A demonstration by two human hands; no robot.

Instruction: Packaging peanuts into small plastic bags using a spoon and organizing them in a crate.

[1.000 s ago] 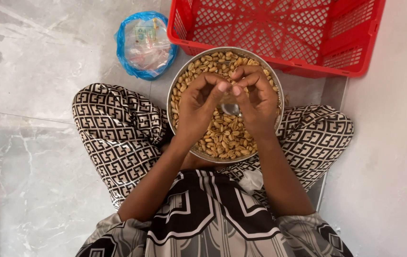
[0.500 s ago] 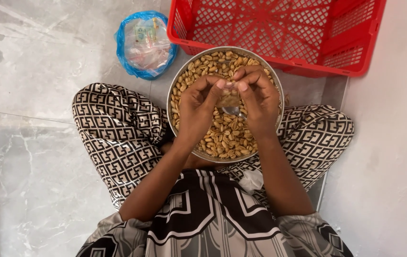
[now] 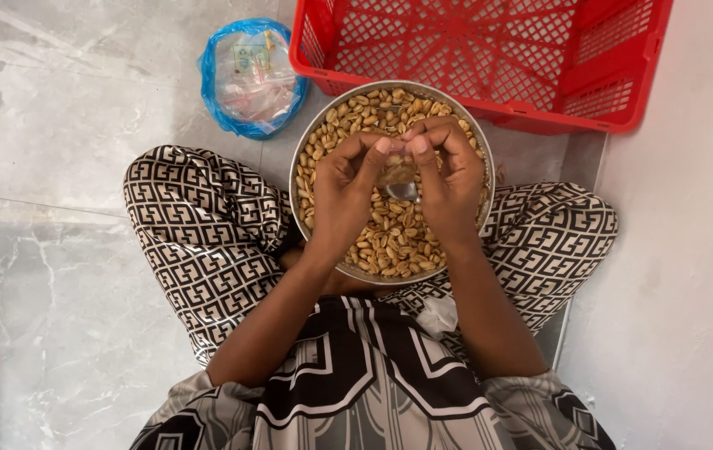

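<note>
A round metal bowl (image 3: 302, 162) full of peanuts (image 3: 390, 237) rests on my lap between my knees. Both hands hover over it, fingertips meeting above the middle. My left hand (image 3: 344, 187) and my right hand (image 3: 448, 183) pinch something small between thumbs and forefingers; it is too small to make out, likely a peanut. A small shiny metal piece (image 3: 402, 192), perhaps a spoon or little cup, lies among the peanuts under my hands.
A red plastic lattice crate (image 3: 490, 50) stands on the floor just beyond the bowl. A blue plastic bag (image 3: 244, 79) with papers inside lies to the far left of the bowl. I sit cross-legged in patterned trousers (image 3: 198, 225) on a grey marble floor (image 3: 48, 275).
My fingertips have drawn closer together over the bowl's middle. The bowl, crate and bag have not moved.
</note>
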